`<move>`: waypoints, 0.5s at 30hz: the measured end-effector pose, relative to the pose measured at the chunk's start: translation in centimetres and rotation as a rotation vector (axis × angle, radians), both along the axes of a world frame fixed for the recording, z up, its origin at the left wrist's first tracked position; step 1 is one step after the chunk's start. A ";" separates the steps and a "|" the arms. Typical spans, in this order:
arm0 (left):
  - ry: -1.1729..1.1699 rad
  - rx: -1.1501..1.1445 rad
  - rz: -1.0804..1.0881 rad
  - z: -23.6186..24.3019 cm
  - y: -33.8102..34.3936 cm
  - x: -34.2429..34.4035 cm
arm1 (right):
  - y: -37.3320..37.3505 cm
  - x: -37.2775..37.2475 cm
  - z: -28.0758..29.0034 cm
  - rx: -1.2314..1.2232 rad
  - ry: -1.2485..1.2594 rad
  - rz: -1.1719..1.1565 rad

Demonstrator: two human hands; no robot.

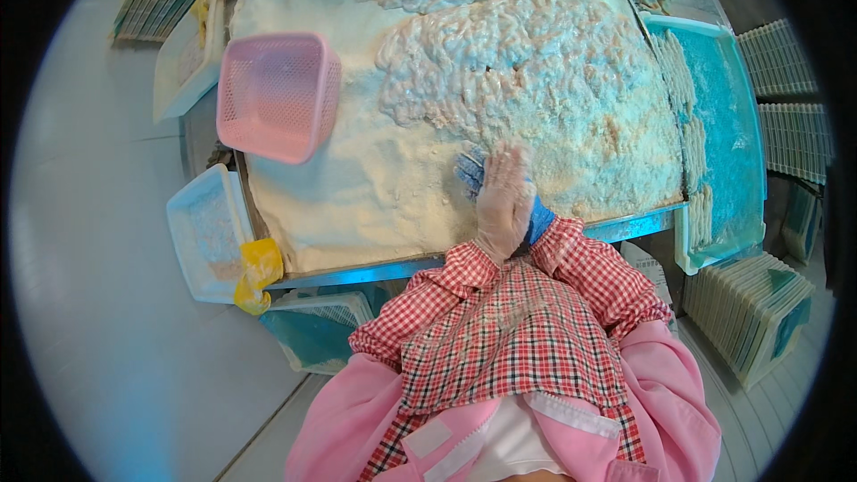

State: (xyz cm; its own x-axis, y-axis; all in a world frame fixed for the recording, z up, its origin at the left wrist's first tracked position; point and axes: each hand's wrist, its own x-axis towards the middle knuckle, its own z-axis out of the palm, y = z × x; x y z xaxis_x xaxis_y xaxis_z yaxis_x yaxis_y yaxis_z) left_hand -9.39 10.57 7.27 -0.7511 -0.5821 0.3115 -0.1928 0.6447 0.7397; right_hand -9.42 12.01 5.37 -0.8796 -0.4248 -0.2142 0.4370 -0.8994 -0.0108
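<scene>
Powder-dusted worktable, two gloved hands pressed one against the other at its near side

Pale powder covers the worktable (357, 223), whose metal front edge runs just in front of the person's body. Both forearms, in red-and-white checked sleeves, come up from the lower edge and converge near the middle, so that the wrists nearly meet above that front edge.

The left hand (505, 203), in a thin translucent glove dusted with white, lies uppermost, its fingers straight, close together and pointing away from the body. Beneath it, the right hand (539, 220) wears blue; its wrist shows on one side and its fingers (470, 170) slant out past the left hand on the other. The two hands are together, touching; whether anything sits between them cannot be told, and the right palm is hidden.

Just beyond the fingertips spreads a glistening mass of pale strips (527, 58), powdered along its near border. A pink perforated basket (325, 103) stands to the left on the powder. To the right, a teal tray (732, 134) carries rows of coated strips (694, 156) along its inner side, near stacked trays (745, 312).
</scene>
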 end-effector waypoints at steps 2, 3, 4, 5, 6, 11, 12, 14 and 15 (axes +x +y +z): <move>-0.037 -0.031 0.009 -0.9 -0.1 0.0 | 0.9 -1.2 -2.4 0.184 0.230 0.313; -0.116 -0.086 0.095 -1.8 -1.6 0.4 | 2.7 -3.3 -3.6 0.355 0.218 0.658; -0.190 -0.140 0.164 -2.3 -2.6 0.4 | 3.1 -4.2 -3.3 0.456 0.219 0.809; -0.244 -0.050 0.206 -2.7 -2.3 -0.1 | 3.5 -5.0 -3.1 0.543 0.220 0.968; -0.181 0.000 0.097 -3.0 -1.4 -0.4 | 2.8 -4.2 -2.9 0.392 0.218 0.643; -0.524 -0.317 -0.036 -1.4 -1.6 -0.9 | 4.2 -5.6 -2.0 0.262 0.117 0.613; -0.478 -0.295 0.050 -2.6 -2.9 -0.7 | 5.5 -7.1 -2.0 0.422 0.080 0.948; -0.419 -0.312 0.164 -5.1 -4.6 0.4 | 5.0 -7.3 -3.3 0.399 -0.066 0.907; -0.449 -0.232 0.195 -5.1 -5.1 1.4 | 5.3 -7.5 -4.7 0.473 0.045 0.874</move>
